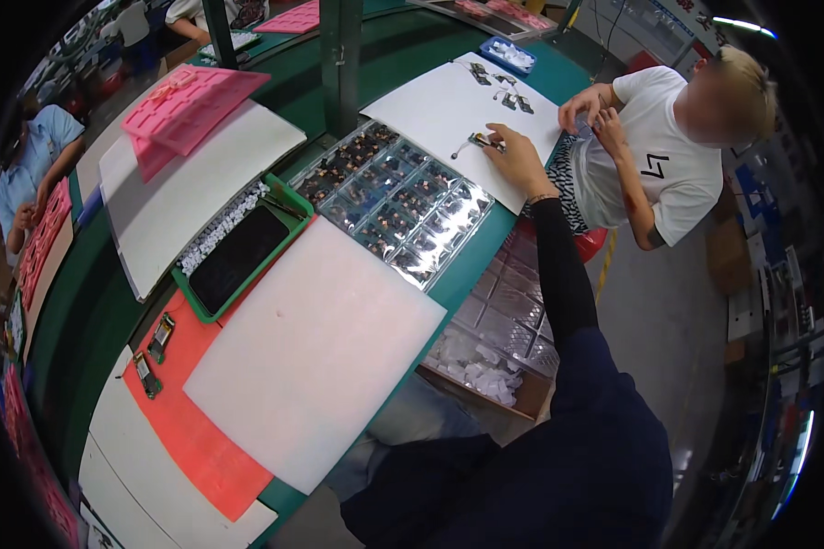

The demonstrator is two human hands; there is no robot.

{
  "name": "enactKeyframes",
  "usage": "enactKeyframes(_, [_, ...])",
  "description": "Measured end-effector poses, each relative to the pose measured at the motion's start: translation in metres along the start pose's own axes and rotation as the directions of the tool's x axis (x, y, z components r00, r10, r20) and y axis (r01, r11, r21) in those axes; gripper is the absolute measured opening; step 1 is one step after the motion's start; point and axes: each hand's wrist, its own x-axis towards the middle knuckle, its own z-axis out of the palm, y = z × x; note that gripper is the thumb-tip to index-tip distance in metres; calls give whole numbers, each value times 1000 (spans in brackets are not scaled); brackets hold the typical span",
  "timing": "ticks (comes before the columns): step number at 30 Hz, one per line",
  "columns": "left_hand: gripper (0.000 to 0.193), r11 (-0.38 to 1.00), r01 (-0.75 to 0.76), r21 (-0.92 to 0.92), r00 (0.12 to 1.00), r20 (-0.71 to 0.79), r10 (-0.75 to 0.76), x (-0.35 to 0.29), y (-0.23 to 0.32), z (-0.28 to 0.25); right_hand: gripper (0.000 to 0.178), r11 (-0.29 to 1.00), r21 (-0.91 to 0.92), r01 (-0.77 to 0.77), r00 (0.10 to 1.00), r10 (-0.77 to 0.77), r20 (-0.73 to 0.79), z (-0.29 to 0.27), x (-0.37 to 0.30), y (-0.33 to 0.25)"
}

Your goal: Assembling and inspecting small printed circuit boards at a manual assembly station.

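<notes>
Work seems partway, with two modules on the orange sheet, more modules on the white board, where the right hand meets a wired module, grip unclear, left hand unseen

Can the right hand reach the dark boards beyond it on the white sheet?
Probably yes: the right hand is over the white sheet, and nothing visible blocks the way to the dark boards, though another small part is at its fingertips.

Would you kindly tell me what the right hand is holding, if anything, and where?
The right hand appears to pinch a small electronic part by its end away from the trailing wire.
</notes>
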Motion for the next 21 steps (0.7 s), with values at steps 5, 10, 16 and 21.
enactKeyframes(5, [42,466,-114,-877,974,-191,-121,-34,145,26,31,924,374,-78,971,155,-180,-45,-25,-91])
enactKeyframes(10, [17,-126,-281,-951,958,-286,25,14,311,-61,16,753,650,102,974,59,-221,-50,-88,-207])
enactKeyframes(16, [46,-512,336,-790,942,286,176,42,411,-98,21,128,989,-73,976,-195,97,-34,-145,-323])
enactKeyframes(21, [51,-646,437,-625,899,329,289,44,405,-76,18,180,976,-124,919,-350,182,-35,-140,-348])
